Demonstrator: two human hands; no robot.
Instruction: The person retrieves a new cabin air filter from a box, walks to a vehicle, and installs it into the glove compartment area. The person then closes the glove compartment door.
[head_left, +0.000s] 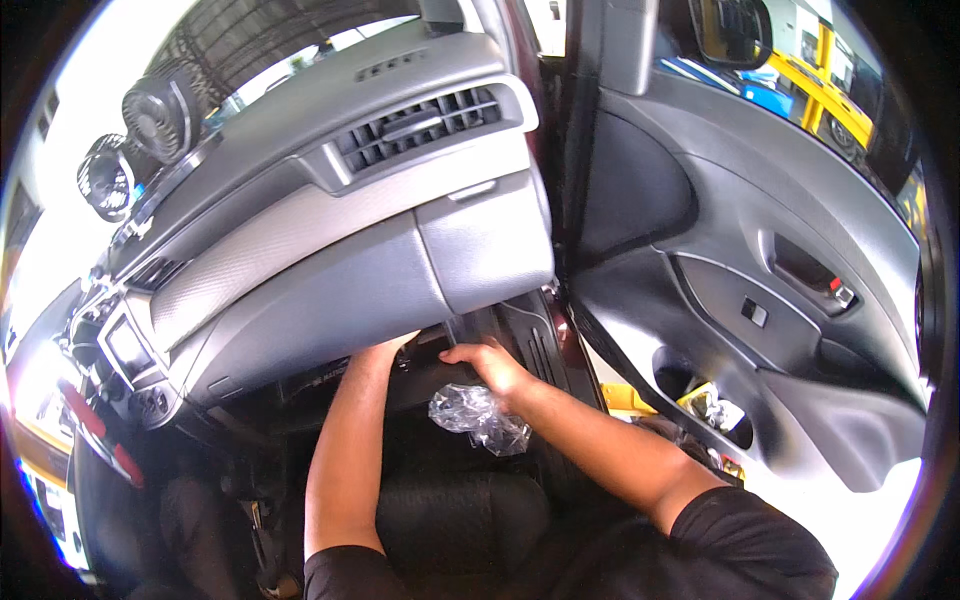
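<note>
Both my arms reach under the closed glove box (330,300). My left hand (392,350) goes up beneath its lower edge, where its fingers are hidden. To its right, my right hand (484,362) is beside a dark panel-like part (474,326) under the dashboard. Its thumb stretches toward the left hand; the other fingers are mostly out of sight, and I cannot tell whether they grip the part. A crumpled clear plastic bag (480,418) lies just below my right wrist, above the dark footwell.
The dashboard (270,225) with its air vent (420,128) spans the top left. On the right stands the open car door (740,230), with packaging in its lower pocket (715,410). A black seat (450,520) is below my arms. Twin small fans (160,115) sit on the dash.
</note>
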